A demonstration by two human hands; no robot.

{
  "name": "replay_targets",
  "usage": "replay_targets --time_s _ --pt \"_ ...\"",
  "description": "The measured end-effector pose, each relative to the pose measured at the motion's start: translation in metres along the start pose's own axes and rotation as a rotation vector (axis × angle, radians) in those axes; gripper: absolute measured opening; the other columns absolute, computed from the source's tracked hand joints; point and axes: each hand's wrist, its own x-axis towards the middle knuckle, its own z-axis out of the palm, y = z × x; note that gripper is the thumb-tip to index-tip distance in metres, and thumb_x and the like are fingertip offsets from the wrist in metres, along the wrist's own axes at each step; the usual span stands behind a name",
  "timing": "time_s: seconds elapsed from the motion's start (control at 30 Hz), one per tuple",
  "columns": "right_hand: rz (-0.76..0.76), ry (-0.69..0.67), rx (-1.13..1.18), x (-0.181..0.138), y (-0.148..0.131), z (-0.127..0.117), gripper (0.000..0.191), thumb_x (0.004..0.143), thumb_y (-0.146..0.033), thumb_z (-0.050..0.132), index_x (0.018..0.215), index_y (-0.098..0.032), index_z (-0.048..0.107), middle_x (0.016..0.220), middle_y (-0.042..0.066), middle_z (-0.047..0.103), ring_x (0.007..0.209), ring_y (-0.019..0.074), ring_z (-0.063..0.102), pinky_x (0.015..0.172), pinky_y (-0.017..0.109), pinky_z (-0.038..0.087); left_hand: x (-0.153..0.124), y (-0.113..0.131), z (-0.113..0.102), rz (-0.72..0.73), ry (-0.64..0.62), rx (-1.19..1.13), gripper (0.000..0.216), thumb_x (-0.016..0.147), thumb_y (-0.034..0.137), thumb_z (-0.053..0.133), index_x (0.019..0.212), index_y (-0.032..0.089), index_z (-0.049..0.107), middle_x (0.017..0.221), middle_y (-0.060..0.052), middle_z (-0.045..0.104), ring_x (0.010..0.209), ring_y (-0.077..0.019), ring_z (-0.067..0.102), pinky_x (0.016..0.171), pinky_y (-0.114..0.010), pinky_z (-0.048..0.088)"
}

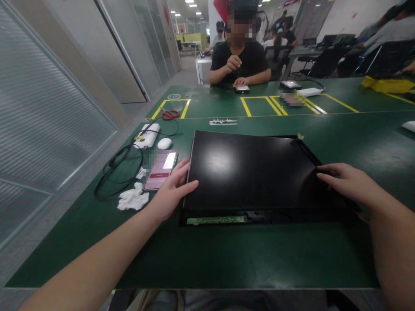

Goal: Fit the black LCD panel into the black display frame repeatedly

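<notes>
A glossy black display panel point(249, 170) lies over a black frame point(311, 151) on the green table, a little askew to it. Along the near side a green circuit board strip point(216, 220) shows below the panel's edge. My left hand point(171, 188) grips the panel's left edge, thumb on top and fingers at the side. At the right edge, my right hand point(345, 179) holds the panel between thumb and fingers, its fingertips partly hidden.
Left of the panel lie a phone point(161, 169), a crumpled tissue point(133, 198), a white oval object point(164, 144), a white device point(147, 135), black cable point(112, 166) and red-handled scissors point(170, 115). Beyond are small metal pieces point(223, 122), a plastic cup point(175, 102) and a seated person point(241, 62).
</notes>
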Motion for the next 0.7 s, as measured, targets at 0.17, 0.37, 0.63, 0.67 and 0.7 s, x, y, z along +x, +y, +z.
replay_targets --time_s 0.17,0.37,0.63,0.67,0.7 --pt "0.116 0.006 0.139 -0.004 -0.01 -0.006 0.061 0.071 -0.053 0.067 0.125 -0.025 0.069 0.115 0.011 0.075 0.1 0.0321 0.071 0.092 0.049 0.056 -0.006 0.003 0.002 0.073 0.01 0.014 0.069 0.078 0.041 0.085 0.143 0.03 0.065 0.178 0.0 0.013 0.163 -0.0363 0.004 0.129 -0.049 0.024" --pt "0.328 0.086 0.353 -0.012 -0.028 -0.015 0.054 0.074 -0.049 0.067 0.119 -0.02 0.071 0.11 0.013 0.076 0.1 0.032 0.07 0.096 0.049 0.053 -0.005 0.001 0.0 0.222 -0.041 -0.013 0.068 0.083 0.033 0.082 0.147 0.037 0.06 0.178 0.004 0.01 0.162 -0.0354 0.008 0.128 -0.048 0.028" --pt "0.382 0.341 0.881 -0.029 -0.05 -0.033 0.034 0.056 -0.037 0.078 0.086 -0.023 0.073 0.096 0.009 0.076 0.101 0.0318 0.069 0.095 0.05 0.054 -0.005 0.006 0.002 0.1 0.052 -0.25 0.077 0.081 0.028 0.08 0.153 0.033 0.053 0.161 -0.004 0.051 0.15 -0.0376 0.043 0.123 -0.056 0.037" --pt "0.342 0.311 1.0 -0.033 -0.054 -0.037 0.035 0.055 -0.034 0.078 0.087 -0.024 0.073 0.097 0.009 0.076 0.101 0.0319 0.07 0.093 0.049 0.055 -0.005 0.01 0.002 0.061 0.088 -0.308 0.08 0.081 0.028 0.079 0.154 0.034 0.05 0.157 -0.004 0.056 0.145 -0.0383 0.05 0.12 -0.057 0.042" --pt "0.297 0.275 1.108 -0.039 -0.059 -0.042 0.035 0.055 -0.033 0.077 0.088 -0.024 0.073 0.099 0.009 0.076 0.101 0.0321 0.07 0.092 0.049 0.056 -0.005 0.014 0.002 0.042 0.118 -0.355 0.08 0.081 0.027 0.077 0.155 0.036 0.048 0.155 -0.003 0.059 0.141 -0.0377 0.054 0.117 -0.057 0.046"
